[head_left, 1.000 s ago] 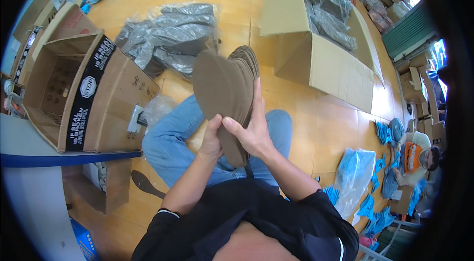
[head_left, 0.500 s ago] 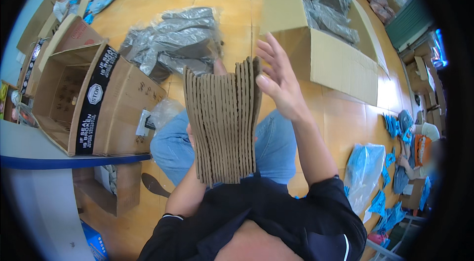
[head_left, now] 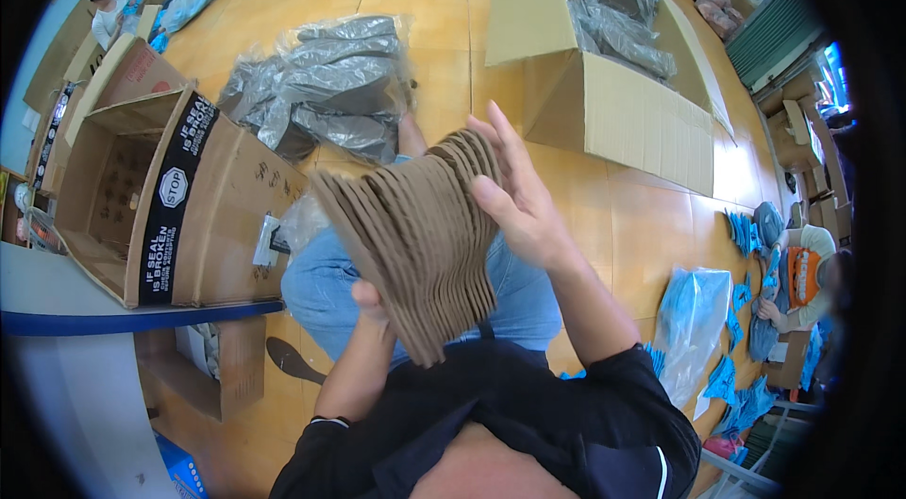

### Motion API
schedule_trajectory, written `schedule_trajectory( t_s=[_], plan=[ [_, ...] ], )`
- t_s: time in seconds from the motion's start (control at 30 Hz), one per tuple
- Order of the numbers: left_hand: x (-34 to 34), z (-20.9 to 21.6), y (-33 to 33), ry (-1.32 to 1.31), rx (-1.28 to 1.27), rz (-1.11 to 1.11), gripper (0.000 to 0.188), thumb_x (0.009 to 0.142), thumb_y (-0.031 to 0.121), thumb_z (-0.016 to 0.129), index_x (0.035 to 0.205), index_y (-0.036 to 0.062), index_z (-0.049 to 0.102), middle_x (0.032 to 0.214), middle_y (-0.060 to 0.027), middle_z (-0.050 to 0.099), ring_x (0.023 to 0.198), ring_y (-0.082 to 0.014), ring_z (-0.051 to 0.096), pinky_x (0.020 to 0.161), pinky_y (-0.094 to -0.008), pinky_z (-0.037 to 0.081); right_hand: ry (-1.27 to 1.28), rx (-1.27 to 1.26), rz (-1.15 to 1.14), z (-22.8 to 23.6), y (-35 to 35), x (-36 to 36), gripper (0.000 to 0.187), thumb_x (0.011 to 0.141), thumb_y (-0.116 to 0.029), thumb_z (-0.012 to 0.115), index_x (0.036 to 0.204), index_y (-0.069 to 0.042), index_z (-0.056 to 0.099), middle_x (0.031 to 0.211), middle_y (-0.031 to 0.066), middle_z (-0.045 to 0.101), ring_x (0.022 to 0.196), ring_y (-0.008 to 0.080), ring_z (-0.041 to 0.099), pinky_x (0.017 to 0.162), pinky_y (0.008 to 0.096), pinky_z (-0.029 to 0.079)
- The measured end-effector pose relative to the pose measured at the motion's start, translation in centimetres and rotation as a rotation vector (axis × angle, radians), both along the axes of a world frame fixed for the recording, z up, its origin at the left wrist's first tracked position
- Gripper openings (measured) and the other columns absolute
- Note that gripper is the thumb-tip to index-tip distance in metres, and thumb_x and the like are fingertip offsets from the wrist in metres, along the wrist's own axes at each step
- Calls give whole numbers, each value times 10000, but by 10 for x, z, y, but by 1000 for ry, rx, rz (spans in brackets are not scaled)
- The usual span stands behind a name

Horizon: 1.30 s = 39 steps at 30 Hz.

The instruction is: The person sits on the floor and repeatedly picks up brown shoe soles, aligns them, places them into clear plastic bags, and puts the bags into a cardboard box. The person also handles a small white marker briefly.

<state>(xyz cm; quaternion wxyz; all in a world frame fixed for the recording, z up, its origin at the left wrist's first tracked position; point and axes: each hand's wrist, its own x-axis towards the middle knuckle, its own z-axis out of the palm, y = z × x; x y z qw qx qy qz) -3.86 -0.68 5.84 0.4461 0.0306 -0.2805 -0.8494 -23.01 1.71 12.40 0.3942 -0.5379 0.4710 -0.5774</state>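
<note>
A thick stack of thin brown sheets [head_left: 415,249] with wavy edges is held up in front of my chest, tilted and fanned. My left hand [head_left: 370,301] grips it at the lower left; its thumb shows, while most of the fingers are hidden behind the stack. At the upper right end, my right hand [head_left: 519,202] has its thumb against the near side and its fingers round the far edge. What the sheets are made of I cannot tell.
Ahead on the tiled floor lies a pile of plastic-wrapped grey-brown pieces [head_left: 330,84]. A large open carton [head_left: 642,126] at the far right holds similar bags. An open taped box [head_left: 222,207] is at left. Another person [head_left: 807,273] sits at right among blue pieces.
The stack has gone from upright to tilted, its sheets now fanned and slanting. My right hand has closed in from the right onto the stack's upper end. The left thumb has come into view.
</note>
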Motion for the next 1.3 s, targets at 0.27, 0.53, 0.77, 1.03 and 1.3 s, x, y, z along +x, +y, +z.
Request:
schedule_trajectory(
  t_s=[0.27, 0.53, 0.77, 1.03, 1.3],
  plan=[
    [0, 20, -23, -401, -484, 301, 1194, 574, 250, 876, 1494, -13, 161, 1452, -179, 345, 1323, -277, 398, 1093, -421, 337, -95, 145, 19, -34, 30, 42, 768, 991, -589, 178, 1528, -44, 120, 1491, 183, 300, 1331, 282, 359, 1095, 413, 296],
    [-11, 2, -42, 290, 408, -47, 738, 864, 588, 511, 1347, 33, 458, 1290, -154, 541, 1160, -284, 552, 975, -437, 472, 29, 91, -14, -22, 25, 12, 627, 1028, -433, 309, 1475, 6, 287, 1352, 151, 461, 1099, 204, 500, 965, 337, 401],
    [-14, 10, -28, -193, 243, 78, 724, 827, 494, 585, 1343, 6, 443, 1259, -163, 554, 1134, -283, 571, 956, -434, 487, 5, 90, -88, -25, 26, 25, 863, 953, -544, 460, 1534, -58, 45, 1530, 193, 229, 1377, 309, 324, 1117, 419, 277],
    [-47, 11, -9, -736, -458, 477, 1121, 711, 297, 799, 1498, -8, 62, 1417, -174, 263, 1288, -274, 369, 1086, -405, 324, -666, 278, 87, -42, 15, 31, 685, 1002, -507, 374, 1493, -56, 215, 1514, 157, 294, 1379, 241, 333, 1115, 379, 312],
    [-34, 10, -10, -594, -314, 240, 1124, 696, 181, 849, 1492, -26, 83, 1383, -151, 356, 1231, -221, 444, 1036, -374, 391, -1226, 369, -8, -49, 33, 6, 753, 943, -628, 381, 1405, -33, 408, 1377, 133, 501, 1252, 262, 496, 1061, 412, 402]
  ],
)
